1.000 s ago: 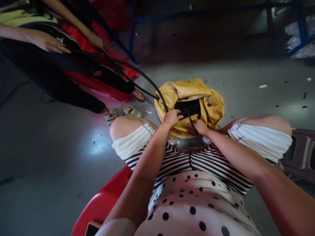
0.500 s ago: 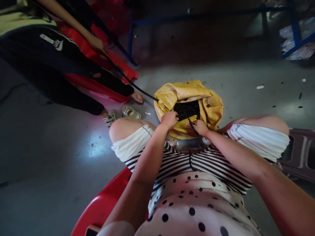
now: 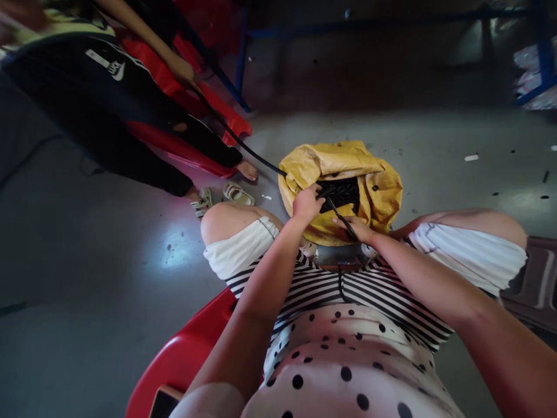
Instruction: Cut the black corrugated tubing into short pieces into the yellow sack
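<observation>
Between my knees stands a yellow woven bag (image 3: 300,159), its rim folded outward. Small black pieces (image 3: 347,191) fill its opening. Over the left side of that opening is my left hand (image 3: 307,204), fingers bent around a small black piece whose shape is partly hidden. My right hand (image 3: 357,228), at the near right rim, is closed on slim dark scissors (image 3: 343,218). Their blades point up and left toward my left fingertips.
Another person (image 3: 130,110) at upper left holds a long black rod or tube (image 3: 243,145) that reaches the bag. A red chair (image 3: 183,348) is beneath me. Sandals (image 3: 238,194) lie at left, a blue frame (image 3: 348,26) stands behind, and a brown plastic stool (image 3: 537,276) is at right.
My left hand has moved slightly up over the opening and its fingers have lifted. My right hand still grips the scissors. The whole view has shifted a little.
</observation>
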The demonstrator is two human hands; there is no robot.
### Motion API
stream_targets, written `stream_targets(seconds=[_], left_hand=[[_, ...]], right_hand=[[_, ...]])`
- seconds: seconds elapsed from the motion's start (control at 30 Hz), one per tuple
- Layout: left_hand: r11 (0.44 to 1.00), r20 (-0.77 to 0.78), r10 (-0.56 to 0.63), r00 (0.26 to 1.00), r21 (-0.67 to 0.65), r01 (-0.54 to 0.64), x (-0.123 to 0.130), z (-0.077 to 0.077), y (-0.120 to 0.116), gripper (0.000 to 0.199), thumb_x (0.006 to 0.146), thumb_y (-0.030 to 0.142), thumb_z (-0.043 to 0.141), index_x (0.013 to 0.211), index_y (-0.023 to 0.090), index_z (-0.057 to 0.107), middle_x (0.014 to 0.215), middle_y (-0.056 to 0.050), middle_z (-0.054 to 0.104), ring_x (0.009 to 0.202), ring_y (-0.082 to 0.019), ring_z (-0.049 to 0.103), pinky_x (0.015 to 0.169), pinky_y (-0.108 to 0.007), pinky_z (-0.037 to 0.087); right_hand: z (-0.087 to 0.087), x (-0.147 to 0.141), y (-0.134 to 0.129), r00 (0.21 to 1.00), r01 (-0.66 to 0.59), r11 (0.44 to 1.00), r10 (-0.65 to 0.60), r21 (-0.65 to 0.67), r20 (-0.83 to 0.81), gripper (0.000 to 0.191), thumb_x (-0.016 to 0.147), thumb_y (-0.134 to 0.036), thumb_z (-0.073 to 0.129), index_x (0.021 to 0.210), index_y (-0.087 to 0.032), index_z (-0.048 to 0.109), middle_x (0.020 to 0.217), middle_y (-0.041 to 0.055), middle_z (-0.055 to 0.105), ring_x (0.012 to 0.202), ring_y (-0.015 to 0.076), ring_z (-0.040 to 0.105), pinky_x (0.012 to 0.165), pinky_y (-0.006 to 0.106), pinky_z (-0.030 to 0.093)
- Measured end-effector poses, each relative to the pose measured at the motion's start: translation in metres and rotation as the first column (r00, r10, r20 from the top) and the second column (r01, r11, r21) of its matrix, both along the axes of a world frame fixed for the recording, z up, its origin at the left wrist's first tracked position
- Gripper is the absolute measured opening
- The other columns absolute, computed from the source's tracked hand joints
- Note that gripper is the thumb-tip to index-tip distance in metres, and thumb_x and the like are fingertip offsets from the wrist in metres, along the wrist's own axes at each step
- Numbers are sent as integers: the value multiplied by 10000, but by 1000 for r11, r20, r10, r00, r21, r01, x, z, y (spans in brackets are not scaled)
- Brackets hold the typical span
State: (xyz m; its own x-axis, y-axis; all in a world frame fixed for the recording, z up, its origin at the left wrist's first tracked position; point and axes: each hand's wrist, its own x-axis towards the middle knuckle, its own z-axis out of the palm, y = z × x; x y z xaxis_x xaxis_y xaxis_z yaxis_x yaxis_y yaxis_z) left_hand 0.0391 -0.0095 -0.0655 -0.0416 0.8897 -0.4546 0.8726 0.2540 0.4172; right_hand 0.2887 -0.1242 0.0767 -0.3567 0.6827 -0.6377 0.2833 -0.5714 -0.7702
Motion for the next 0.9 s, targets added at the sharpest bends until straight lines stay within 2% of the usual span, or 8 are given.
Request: stream_targets(seconds=[0.1, 0.2, 0.3, 0.47, 0.53, 0.73, 0.83, 0.9], left_hand=[[997, 62, 62, 996, -38, -60, -3, -7, 2, 379, 931, 256, 716, 1304, 219, 667, 1257, -58, 757, 1144, -205, 699, 952, -283, 528], [999, -3, 46, 999, -24, -46, -3, -8, -1, 321, 932, 264, 711, 1251, 239, 692, 1280, -59, 759, 1193, -229, 691, 954, -305, 526], [1000, -93, 19, 995, -23, -21, -3, -5, -5, 308, 939, 260, 686, 1247, 266, 696, 1276, -65, 764, 1199, -258, 695, 943, -329, 527], [1000, -196, -15, 981, 22, 20, -5, 7, -9, 308, 939, 202, 639, 1238, 219, 712, 1259, -138, 756, 1187, -299, 701, 930, -354, 525], [1000, -169, 6, 986, 29, -1, -7, 8, -8, 311, 937, 195, 644, 1238, 218, 721, 1250, -137, 758, 1179, -296, 704, 930, -352, 526], [993, 94, 111, 989, -51, -106, -9, -5, -3, 282, 909, 230, 744, 1190, 227, 770, 1192, -69, 791, 1119, -230, 718, 917, -294, 538], [991, 113, 130, 985, -52, -125, -10, -9, -1, 269, 923, 228, 732, 1188, 220, 779, 1209, -72, 792, 1130, -230, 713, 936, -298, 535], [993, 96, 114, 989, -50, -110, -9, -11, -1, 267, 925, 232, 729, 1187, 225, 783, 1220, -73, 791, 1140, -240, 711, 949, -309, 532]], right_hand=[[-4, -1, 0, 1000, -1, 1000, 1, 7, 26, 511, 1005, -576, 545, 1430, -332, 691, 1158, 41, 815, 1207, 352, 718, 1000, 467, 595], [-13, 10, -7, 999, -18, 1000, 18, 12, 28, 522, 989, -581, 566, 1432, -335, 692, 1170, 36, 813, 1217, 358, 711, 1003, 468, 592], [-25, 23, -15, 1000, -22, 1000, 22, 3, 0, 525, 972, -606, 579, 1410, -347, 711, 1153, 14, 818, 1217, 354, 710, 1031, 465, 573], [-45, 39, -25, 996, -77, 996, 74, 52, 44, 546, 969, -595, 585, 1423, -317, 708, 1138, 27, 821, 1221, 330, 705, 1064, 435, 540], [-50, 42, -27, 995, -81, 993, 75, 87, 67, 540, 970, -581, 591, 1427, -317, 705, 1133, 32, 821, 1223, 332, 700, 1057, 439, 538], [-53, 52, -35, 993, -73, 991, 62, 116, 101, 537, 958, -587, 611, 1424, -336, 702, 1136, 34, 817, 1210, 350, 700, 1037, 458, 537], [-55, 50, -35, 989, -99, 989, 86, 111, 121, 514, 970, -605, 580, 1397, -353, 716, 1112, 31, 819, 1191, 342, 706, 1016, 453, 541], [-65, 36, -23, 982, -122, 984, 100, 131, 158, 494, 992, -613, 542, 1362, -349, 734, 1094, 37, 819, 1176, 330, 709, 1003, 437, 539]])
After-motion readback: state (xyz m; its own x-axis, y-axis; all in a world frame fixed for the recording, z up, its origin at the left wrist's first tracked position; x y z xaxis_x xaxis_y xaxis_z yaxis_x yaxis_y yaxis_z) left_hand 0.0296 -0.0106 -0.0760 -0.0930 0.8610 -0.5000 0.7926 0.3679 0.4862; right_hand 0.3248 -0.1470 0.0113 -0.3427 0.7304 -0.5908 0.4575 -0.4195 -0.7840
